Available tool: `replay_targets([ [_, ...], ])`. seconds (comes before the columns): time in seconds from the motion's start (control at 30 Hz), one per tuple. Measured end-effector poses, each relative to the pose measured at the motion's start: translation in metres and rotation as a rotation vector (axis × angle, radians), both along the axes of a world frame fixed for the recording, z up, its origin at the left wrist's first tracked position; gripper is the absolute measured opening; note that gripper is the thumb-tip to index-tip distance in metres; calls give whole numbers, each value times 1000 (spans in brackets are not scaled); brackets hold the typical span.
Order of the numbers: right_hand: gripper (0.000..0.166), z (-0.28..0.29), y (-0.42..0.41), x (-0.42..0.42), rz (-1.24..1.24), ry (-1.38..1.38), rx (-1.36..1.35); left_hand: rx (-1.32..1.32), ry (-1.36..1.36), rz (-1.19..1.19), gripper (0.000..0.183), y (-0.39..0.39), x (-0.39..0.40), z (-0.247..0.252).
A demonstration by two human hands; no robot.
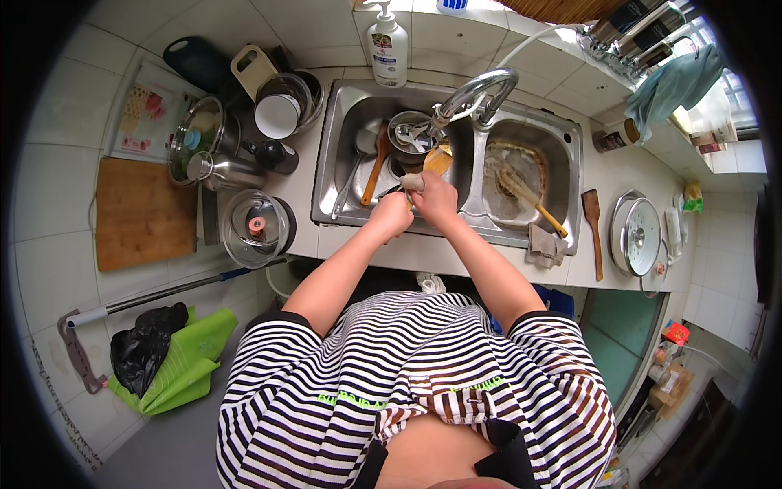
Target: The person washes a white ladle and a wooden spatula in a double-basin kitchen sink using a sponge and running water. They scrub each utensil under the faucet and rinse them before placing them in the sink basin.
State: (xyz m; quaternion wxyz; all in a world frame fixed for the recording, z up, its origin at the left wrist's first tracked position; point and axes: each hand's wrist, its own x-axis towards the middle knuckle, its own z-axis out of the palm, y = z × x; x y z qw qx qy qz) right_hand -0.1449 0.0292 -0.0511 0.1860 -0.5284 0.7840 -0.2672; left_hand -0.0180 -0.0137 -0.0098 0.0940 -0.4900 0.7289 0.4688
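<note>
Both hands are over the left basin of the steel double sink (324,183). My left hand (392,215) is closed round the lower handle of a wooden spatula (438,160), whose blade points up toward the faucet (482,79). My right hand (437,197) presses a greyish cloth (413,181) against the spatula. In the basin, a steel bowl (400,119) holds white and metal spoons. Left of the bowl lie a brown wooden spatula (375,164) and a metal ladle (365,142). The right basin has a yellow-handled brush (525,192) in it.
A pump bottle (388,46) stands behind the sink. On the left are a glass lid (255,227), a steel bottle (226,171) and stacked bowls (278,115). To the right are a folded cloth (545,246), a wooden turner (592,232) and a pot lid (641,237).
</note>
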Motion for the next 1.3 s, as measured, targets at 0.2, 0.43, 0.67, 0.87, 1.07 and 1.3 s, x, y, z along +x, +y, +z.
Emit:
replay_targets([
  [0.2,34,-6,-9,-20,-8,98,-30,32,-27,-22,15,1,-4,2],
  [0.43,30,-8,-6,-25,28,129,-72,42,-17,12,13,4,-2,-9],
  [0.67,32,-1,5,-8,94,89,-23,44,-9,3,14,0,-1,-4],
  [0.87,31,6,0,-10,83,99,-92,44,53,35,13,-2,-2,-6],
  [1.07,29,-19,-9,-37,-7,163,-66,91,106,-11,18,2,-2,3],
  [1.3,33,2,3,-9,106,48,-102,328,286,202,16,-2,9,-11],
])
